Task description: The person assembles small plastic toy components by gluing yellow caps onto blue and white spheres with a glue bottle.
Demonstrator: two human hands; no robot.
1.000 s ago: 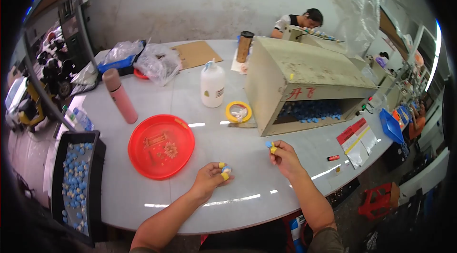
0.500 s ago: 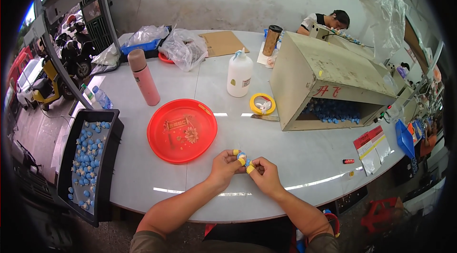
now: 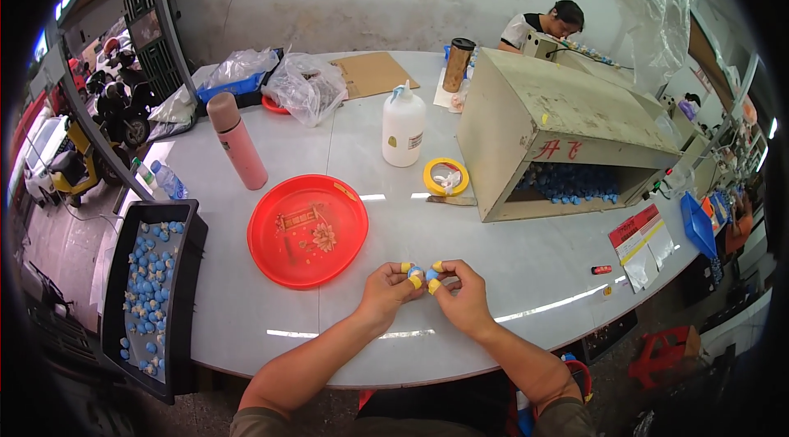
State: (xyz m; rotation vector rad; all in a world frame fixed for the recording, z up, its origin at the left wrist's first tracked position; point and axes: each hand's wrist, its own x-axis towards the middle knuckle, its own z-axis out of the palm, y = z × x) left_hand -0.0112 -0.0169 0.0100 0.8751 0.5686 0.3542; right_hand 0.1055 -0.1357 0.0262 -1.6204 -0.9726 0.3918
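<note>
My left hand [image 3: 386, 292] pinches a small blue-and-cream piece [image 3: 416, 272] between thumb and index finger. Close beside it, my right hand [image 3: 462, 299] grips a small blue piece [image 3: 431, 274] with its fingertips. Yellow wraps cover the thumb and index tips of both hands. A narrow gap shows between the two pieces, above the near part of the grey-white table [image 3: 353, 346]. The fingers partly cover the pieces, so their exact shape is hard to make out. Just beyond my left hand lies a round red tray [image 3: 271, 260].
Similar blue-and-cream pieces fill a black bin [image 3: 191, 272] at left. A beige metal box [image 3: 567, 108] at right holds many blue pieces. Beyond the tray stand a pink flask [image 3: 238, 145], a white bottle [image 3: 403, 129] and a yellow tape roll [image 3: 429, 182]. A person [image 3: 526, 30] sits behind.
My hands have drawn slightly apart. The pieces were together between the fingertips and now show a small gap. The whole view has shifted a little.
</note>
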